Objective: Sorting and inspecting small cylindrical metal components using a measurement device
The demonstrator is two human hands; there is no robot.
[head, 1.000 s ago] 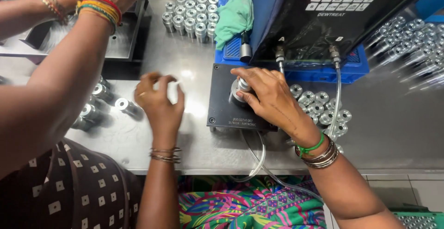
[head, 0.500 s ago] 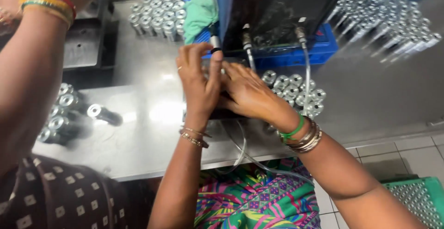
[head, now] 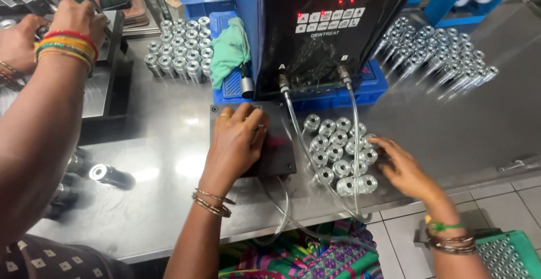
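Head view, centre of the frame: the left hand lies palm-down on a flat dark square plate with screws at its corners; the fingers are curled close together over something on the plate, and whether they grip it cannot be told, since the hand covers it; thin metal bangles circle the wrist.

Right of centre: the right hand rests with fingers spread wide and loose at the edge of a cluster of short metal cylinders; the fingertips touch the nearest pieces and hold none; the cylinders are bright, round and hollow-topped, standing upright and packed side by side just right of the plate.

Two clear tubes run down from the front of a tall dark control box with small red lights, pass over the cylinders and drop off the table edge; the box stands on a blue plastic tray.

Surface: a dull, reflective steel table.

Upper centre: a second group of shiny cylinders in rows, beside a crumpled green cloth; upper right: a third batch of longer metal parts, laid slanted.

Left edge: another person's arm, with coloured bangles, reaches to the upper left; a single cylinder lies on its side, lower left.
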